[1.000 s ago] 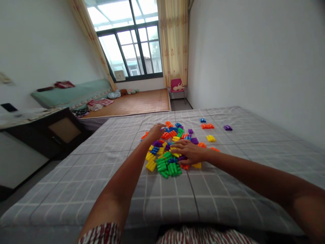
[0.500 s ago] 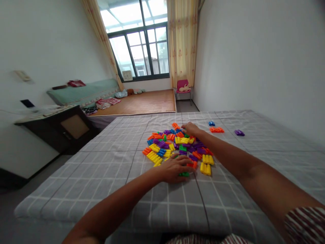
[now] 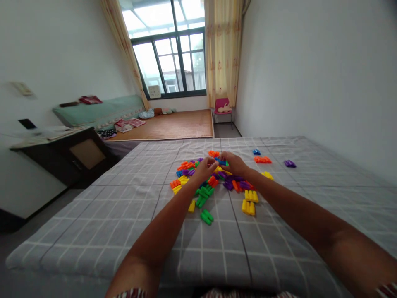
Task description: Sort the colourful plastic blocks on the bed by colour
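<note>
A pile of coloured plastic building blocks [image 3: 234, 182], each made of joined finger-like tubes, lies on the bed's checked sheet. My left hand [image 3: 205, 170] is over the pile's left middle, fingers curled together; whatever they hold is hidden. Close by on the right, my right hand [image 3: 234, 163] reaches the far side of the pile, its fingers bent around a blue building block [image 3: 221, 162]. Green building blocks [image 3: 204, 194] lie below my left wrist, with a single green building block [image 3: 207, 217] nearer me. Two yellow building blocks [image 3: 249, 202] rest under my right forearm.
Apart from the pile, a blue block [image 3: 256, 152], an orange block [image 3: 262, 159] and a purple block [image 3: 290, 164] lie to the right. Beyond the checked sheet [image 3: 124, 215] are a low mat-covered bed [image 3: 180, 124], a dark cabinet [image 3: 83, 153] and a pink chair [image 3: 222, 103].
My left hand has moved forward from the pile's near edge, uncovering green blocks, and its spread fingers have curled. My right hand stays at the far side. A yellow block now shows beside my right forearm.
</note>
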Motion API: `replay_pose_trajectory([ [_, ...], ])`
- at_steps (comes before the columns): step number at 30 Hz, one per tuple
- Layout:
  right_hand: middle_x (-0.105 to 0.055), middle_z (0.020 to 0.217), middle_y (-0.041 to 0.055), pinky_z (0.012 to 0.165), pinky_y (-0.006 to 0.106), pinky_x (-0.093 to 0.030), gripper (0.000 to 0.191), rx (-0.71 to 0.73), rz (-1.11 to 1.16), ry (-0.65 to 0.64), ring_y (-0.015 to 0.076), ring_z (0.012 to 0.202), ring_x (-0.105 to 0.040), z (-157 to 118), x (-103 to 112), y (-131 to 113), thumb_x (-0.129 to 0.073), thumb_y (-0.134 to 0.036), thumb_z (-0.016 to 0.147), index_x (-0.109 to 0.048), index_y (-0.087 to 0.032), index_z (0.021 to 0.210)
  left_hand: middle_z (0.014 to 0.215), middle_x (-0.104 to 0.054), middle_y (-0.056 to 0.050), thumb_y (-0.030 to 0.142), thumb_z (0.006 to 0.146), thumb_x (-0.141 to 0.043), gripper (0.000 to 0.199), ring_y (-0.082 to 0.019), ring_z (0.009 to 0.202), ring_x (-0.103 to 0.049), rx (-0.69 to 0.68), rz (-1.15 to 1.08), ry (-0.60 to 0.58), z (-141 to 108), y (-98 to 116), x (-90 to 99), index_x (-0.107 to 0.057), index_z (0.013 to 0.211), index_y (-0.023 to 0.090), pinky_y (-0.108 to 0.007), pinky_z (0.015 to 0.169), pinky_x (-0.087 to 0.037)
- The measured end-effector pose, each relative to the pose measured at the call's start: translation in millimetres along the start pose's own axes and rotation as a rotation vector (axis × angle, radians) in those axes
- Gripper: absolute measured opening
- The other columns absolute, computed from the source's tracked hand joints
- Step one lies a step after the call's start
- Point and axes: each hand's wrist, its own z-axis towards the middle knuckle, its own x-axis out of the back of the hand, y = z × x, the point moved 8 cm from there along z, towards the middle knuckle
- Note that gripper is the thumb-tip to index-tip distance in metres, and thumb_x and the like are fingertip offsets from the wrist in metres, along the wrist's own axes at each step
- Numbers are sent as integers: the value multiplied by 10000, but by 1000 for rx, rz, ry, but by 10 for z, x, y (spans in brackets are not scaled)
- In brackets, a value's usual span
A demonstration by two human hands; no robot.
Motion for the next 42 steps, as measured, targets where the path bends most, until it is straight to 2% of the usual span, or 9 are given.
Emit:
replay_pose_trajectory([
  [3,-635,992,76,838,346,-443,267,104,-36,-4,230,984,-548,-118,53,-209,-643,-232,748,-591,-198,1007,908,-666,-66,447,752,-702,407,-156,774,-622,74,-357,-26,22,-94,-144,-615,1001,137,-298,712,-511],
  [7,-633,1071,69,807,327,-474,439,143,199,-127,194,926,-582,-179,64,-170,-676,-218,725,-581,-194,1152,969,-660,-74,359,667,-784,444,-154,825,-632,115,-586,-47,-51,-190,-184,-577,989,133,-289,742,-513],
  [14,-671,1068,65,799,329,-485,432,126,179,-175,196,901,-623,-256,9,30,-726,-331,735,-646,-223,1145,1000,-674,-83,271,776,-663,277,-175,884,-647,45,-381,-96,-36,-196,-169,-589,1008,139,-328,798,-527],
  [17,-693,963,56,761,311,-490,396,31,72,-155,197,853,-635,-259,102,422,-721,-352,735,-677,-214,1104,1017,-673,-70,226,825,-568,189,-194,935,-633,-47,31,-46,-67,-168,-64,-632,994,168,-353,851,-511],
  [20,-704,920,46,719,279,-491,380,-194,-20,-87,170,770,-640,-260,419,1166,-700,-325,746,-678,-209,1107,1007,-686,-46,185,838,-514,213,-199,980,-617,-127,339,-110,-140,-141,-90,-664,989,203,-352,911,-479],
  [24,-711,1021,46,753,267,-484,350,-525,-257,-3,183,852,-649,-385,943,2259,-702,-291,722,-691,-223,1065,1035,-690,-25,205,845,-511,217,-200,1004,-598,-207,558,-241,-243,-109,-255,-687,967,242,-333,912,-461],
  [28,-700,1087,85,795,279,-476,382,-734,-444,-95,221,959,-642,-540,1048,2954,-693,-284,706,-688,-191,1077,1039,-687,-15,248,875,-492,209,-195,997,-586,-243,652,-254,-277,-83,-316,-685,954,255,-333,904,-448],
  [32,-696,1111,99,824,286,-478,405,-729,-423,-178,237,995,-642,-541,855,3153,-691,-235,681,-694,-169,1080,1033,-687,-14,266,890,-475,219,-196,998,-577,-239,669,-255,-283,-89,-306,-682,961,254,-336,908,-440],
  [42,-692,1134,107,782,297,-513,431,-647,-283,-170,249,982,-654,-420,738,3092,-734,-357,684,-709,-177,1075,1043,-684,-29,256,883,-476,230,-210,992,-589,-225,666,-251,-269,-105,-306,-692,963,263,-355,919,-441],
])
